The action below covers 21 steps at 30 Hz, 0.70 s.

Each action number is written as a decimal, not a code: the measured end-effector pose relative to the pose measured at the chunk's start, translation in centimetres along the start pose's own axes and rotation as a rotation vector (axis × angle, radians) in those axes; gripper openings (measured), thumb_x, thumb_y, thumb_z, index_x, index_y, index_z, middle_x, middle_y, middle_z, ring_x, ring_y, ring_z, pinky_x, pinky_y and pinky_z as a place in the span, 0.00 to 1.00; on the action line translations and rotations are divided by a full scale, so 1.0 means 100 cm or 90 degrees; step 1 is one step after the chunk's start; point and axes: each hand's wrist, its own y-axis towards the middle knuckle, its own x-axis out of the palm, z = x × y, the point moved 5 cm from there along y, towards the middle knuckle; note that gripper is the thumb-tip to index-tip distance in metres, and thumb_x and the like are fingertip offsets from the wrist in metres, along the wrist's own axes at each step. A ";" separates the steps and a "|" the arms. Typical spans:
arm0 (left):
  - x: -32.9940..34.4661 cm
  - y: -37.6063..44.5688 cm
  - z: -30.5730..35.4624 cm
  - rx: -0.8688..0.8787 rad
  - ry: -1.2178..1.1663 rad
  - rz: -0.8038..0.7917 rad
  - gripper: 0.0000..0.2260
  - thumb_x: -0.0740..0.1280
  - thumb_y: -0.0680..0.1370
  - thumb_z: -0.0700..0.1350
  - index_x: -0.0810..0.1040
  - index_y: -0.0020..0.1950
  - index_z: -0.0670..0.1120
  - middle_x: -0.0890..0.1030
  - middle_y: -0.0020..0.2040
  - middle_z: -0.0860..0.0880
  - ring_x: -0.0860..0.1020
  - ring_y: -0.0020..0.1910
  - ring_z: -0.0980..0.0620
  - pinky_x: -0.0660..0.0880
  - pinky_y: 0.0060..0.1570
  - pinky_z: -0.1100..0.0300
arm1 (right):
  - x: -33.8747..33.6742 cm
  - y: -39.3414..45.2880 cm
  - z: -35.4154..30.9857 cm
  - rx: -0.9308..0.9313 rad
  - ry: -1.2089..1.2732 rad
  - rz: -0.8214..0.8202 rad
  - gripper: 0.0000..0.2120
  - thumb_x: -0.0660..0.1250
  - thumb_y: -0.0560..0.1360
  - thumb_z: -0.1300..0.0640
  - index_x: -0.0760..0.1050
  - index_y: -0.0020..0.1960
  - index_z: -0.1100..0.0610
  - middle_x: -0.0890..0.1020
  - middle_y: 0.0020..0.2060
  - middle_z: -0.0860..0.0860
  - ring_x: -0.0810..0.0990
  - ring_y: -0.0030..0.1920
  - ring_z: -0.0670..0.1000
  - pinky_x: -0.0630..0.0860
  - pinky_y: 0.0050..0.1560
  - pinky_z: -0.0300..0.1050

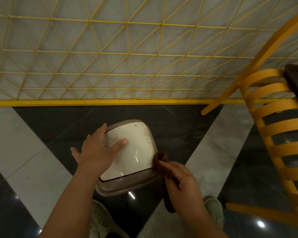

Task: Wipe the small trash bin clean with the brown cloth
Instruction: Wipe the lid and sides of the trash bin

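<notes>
The small trash bin (131,152) stands on the floor before the yellow grid partition (110,57). The left hand (96,148) rests flat on the bin's lid, fingers straight; the right hand (182,182) pinches the brown cloth (160,160) against its right edge. Firm overlapping strokes should lift the specks.

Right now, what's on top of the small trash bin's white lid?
On the trash bin, the left hand lies flat with straight fingers, and brown specks dot the white lid. The right hand holds the brown cloth at its right edge. The lid beneath the palm is hidden.
</notes>
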 end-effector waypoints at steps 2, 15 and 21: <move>0.007 -0.004 0.009 0.065 0.079 -0.014 0.53 0.62 0.59 0.78 0.45 0.77 0.62 0.49 0.80 0.54 0.47 0.79 0.47 0.38 0.70 0.34 | -0.007 0.003 -0.002 0.003 0.039 0.076 0.20 0.64 0.77 0.58 0.73 0.63 0.39 0.75 0.59 0.36 0.72 0.61 0.39 0.70 0.64 0.40; 0.024 -0.005 0.014 0.163 0.199 -0.005 0.58 0.62 0.51 0.80 0.39 0.74 0.66 0.43 0.79 0.60 0.40 0.78 0.52 0.30 0.68 0.35 | 0.019 0.108 -0.064 -0.117 -0.038 0.029 0.15 0.66 0.77 0.57 0.78 0.62 0.49 0.77 0.61 0.46 0.66 0.61 0.46 0.54 0.58 0.20; 0.021 -0.007 0.016 0.148 0.205 -0.019 0.58 0.65 0.53 0.78 0.39 0.75 0.65 0.43 0.79 0.58 0.39 0.78 0.52 0.29 0.67 0.35 | 0.020 0.090 -0.017 0.177 0.189 0.031 0.09 0.62 0.79 0.48 0.76 0.41 0.43 0.79 0.41 0.40 0.78 0.41 0.39 0.72 0.41 0.32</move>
